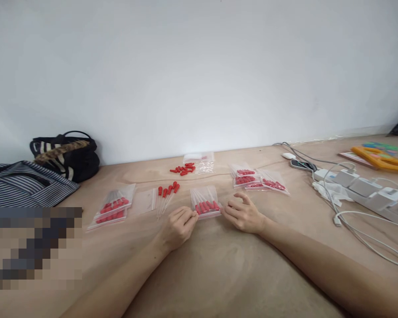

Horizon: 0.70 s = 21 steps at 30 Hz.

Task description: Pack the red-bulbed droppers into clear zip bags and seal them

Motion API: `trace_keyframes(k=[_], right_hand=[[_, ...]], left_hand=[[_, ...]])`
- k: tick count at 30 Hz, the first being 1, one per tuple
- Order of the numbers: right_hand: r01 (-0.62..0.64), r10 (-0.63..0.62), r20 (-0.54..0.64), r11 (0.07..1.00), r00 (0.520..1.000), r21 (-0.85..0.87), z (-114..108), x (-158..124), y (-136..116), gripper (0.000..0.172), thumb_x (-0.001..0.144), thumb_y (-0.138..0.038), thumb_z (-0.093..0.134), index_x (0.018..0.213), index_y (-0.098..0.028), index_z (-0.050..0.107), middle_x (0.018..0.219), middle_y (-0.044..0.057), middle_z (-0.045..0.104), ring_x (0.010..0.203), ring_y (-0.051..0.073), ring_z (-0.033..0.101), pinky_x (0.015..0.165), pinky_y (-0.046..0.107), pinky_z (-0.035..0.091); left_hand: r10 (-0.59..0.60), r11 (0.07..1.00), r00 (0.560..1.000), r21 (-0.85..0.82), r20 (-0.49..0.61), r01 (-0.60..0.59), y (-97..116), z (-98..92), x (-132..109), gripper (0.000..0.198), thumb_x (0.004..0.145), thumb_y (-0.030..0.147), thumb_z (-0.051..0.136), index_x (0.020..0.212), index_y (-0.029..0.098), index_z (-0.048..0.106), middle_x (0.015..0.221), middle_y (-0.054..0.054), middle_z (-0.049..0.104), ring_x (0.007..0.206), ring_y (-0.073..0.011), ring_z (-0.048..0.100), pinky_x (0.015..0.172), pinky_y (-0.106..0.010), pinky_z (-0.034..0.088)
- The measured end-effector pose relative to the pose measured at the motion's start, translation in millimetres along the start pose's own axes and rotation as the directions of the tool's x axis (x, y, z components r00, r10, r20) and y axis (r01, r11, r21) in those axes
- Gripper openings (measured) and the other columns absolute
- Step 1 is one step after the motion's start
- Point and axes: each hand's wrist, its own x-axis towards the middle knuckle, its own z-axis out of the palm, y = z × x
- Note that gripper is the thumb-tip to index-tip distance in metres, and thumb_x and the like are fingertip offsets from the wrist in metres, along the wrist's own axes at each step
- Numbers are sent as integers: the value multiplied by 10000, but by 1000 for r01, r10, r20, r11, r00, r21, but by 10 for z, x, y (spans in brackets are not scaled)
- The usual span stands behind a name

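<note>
A clear zip bag [204, 196] lies in front of me, holding several glass droppers with red rubber bulbs at the near end. My left hand [181, 227] is closed, its thumb and finger pinching the bag's near left corner. At the near right corner, my right hand [243, 215] has its fingers curled in on the bag's edge, with the index finger raised and bent. Loose droppers [167, 194] with red bulbs lie left of this bag, beside a flat zip bag [144, 202]. Behind are loose red rubber bulbs [184, 168].
Filled bags of droppers lie at left [114, 205] and right [245, 179]. A zip bag [199, 158] and glass tubes [204, 167] are by the wall. A power strip [371, 194] with chargers and cables occupies the right; a black bag [82, 159] and striped bag [26, 185] the left.
</note>
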Motion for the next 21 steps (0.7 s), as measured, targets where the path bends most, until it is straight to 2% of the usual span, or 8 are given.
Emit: trace_keyframes(k=[7,12,21], right_hand=[[-64,60,-71,996,996,-65,-24,-31,30,211,843,-104,435,771,-220,595,609,-46,587,665,93,487,896,365,235],[-10,-2,-146,996,989,-87,35,-47,43,145,800,-102,500,718,-188,582,579,-53,564,649,82,474,905,361,246],[17,-32,-153,995,988,-100,58,-49,43,187,809,-87,471,670,-173,562,569,-47,548,649,73,478,933,358,232]], left_hand=[[-17,999,998,-29,-61,15,-18,22,-23,227,853,90,443,670,171,551,645,-4,549,618,-126,566,606,-253,481],[29,1000,994,-7,-107,-30,-19,26,-6,192,834,54,468,692,151,553,652,-11,575,616,-132,561,592,-260,483],[93,995,989,55,-117,-87,-54,4,-17,106,825,71,510,781,140,578,721,-30,623,645,-152,581,619,-285,503]])
